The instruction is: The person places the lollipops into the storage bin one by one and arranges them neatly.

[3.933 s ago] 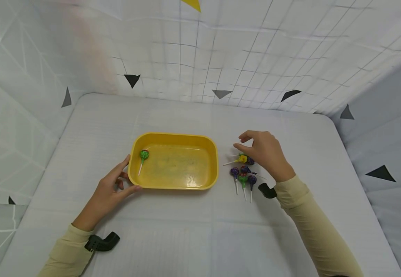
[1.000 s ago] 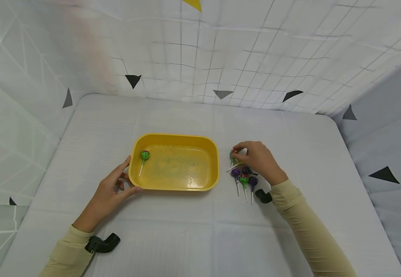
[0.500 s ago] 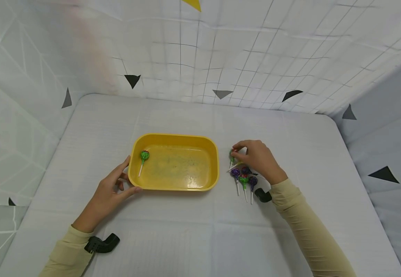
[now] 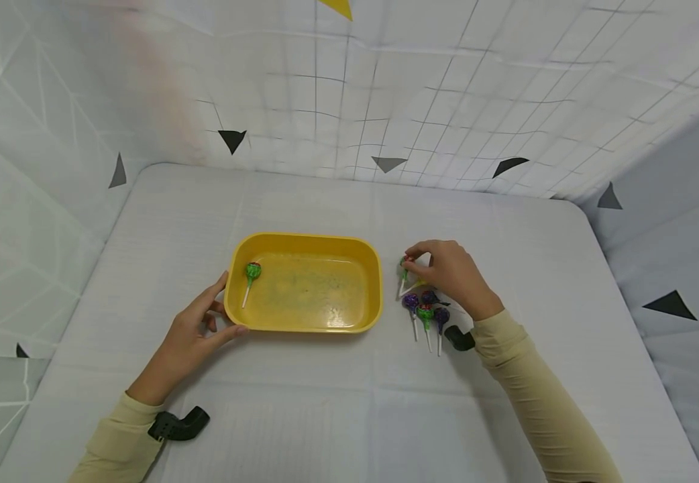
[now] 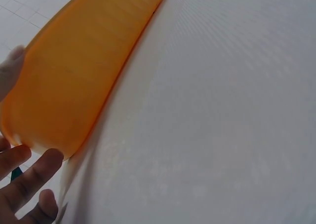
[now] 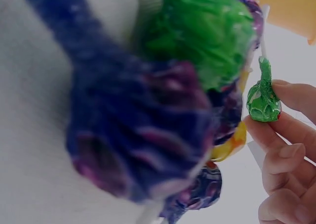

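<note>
My left hand (image 4: 189, 342) touches the lower left corner of a yellow plastic tray (image 4: 355, 282), thumb on the near side and fingers at the left end. In the left wrist view those fingertips (image 5: 52, 157) rest against the tray's outer wall. One green lollipop (image 4: 253, 271) lies inside at the left. To the right of the tray, my right hand (image 4: 453, 272) pinches another green lollipop (image 6: 264, 103) by its wrapped head between thumb and fingers, its white stick pointing toward me. A yellow lollipop (image 6: 232, 144) is partly hidden beneath this hand.
Just below my right hand lie several lollipops, among them a purple one (image 4: 410, 301), a green one (image 4: 424, 314) and a dark purple one (image 4: 441, 315). The white-covered table (image 4: 301, 416) meets a patterned cloth wall (image 4: 337, 100) at the back.
My right hand has come down and left from above the pile and now pinches the green lollipop, which has turned and lifted slightly. My left hand and the tray stay put.
</note>
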`<state>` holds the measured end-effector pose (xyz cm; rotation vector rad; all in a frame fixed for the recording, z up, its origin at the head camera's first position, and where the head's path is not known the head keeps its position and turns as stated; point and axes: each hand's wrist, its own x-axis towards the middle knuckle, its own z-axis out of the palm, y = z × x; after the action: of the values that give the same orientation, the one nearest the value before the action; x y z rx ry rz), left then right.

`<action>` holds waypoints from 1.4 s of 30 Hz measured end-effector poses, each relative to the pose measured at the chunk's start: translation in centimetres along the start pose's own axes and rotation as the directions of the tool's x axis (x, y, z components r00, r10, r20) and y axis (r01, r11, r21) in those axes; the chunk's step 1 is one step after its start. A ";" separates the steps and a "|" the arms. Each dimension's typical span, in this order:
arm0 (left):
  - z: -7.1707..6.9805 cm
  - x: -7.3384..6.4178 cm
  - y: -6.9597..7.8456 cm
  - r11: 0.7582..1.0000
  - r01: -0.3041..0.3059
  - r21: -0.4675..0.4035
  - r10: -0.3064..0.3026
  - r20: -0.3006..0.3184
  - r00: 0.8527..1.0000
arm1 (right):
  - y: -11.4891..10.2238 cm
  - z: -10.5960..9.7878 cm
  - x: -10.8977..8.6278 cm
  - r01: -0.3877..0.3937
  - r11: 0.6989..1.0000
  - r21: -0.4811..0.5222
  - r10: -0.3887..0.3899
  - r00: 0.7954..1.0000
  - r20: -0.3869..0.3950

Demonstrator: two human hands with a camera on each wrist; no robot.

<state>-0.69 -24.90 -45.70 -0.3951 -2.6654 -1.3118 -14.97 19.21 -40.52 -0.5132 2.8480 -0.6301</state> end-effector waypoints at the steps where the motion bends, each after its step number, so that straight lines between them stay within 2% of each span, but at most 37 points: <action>1: 0.0 0.0 0.0 1.000 0.001 0.000 -0.001 0.000 1.000 | 0.0 0.0 0.0 0.003 1.000 -0.002 -0.003 1.000 -0.002; 30: 0.0 -0.1 0.2 1.000 0.016 0.015 -0.016 0.005 1.000 | -2.0 -1.9 0.1 0.068 0.997 -0.021 -0.069 0.997 -0.046; 42: -0.1 -0.1 0.2 1.000 0.010 0.015 -0.011 0.005 1.000 | -3.2 -2.6 0.0 0.076 0.997 -0.029 -0.077 0.996 -0.041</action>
<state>-0.55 -24.83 -45.49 -0.3839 -2.6840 -1.2940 -14.65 17.46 -36.78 -0.6230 2.8926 -0.6229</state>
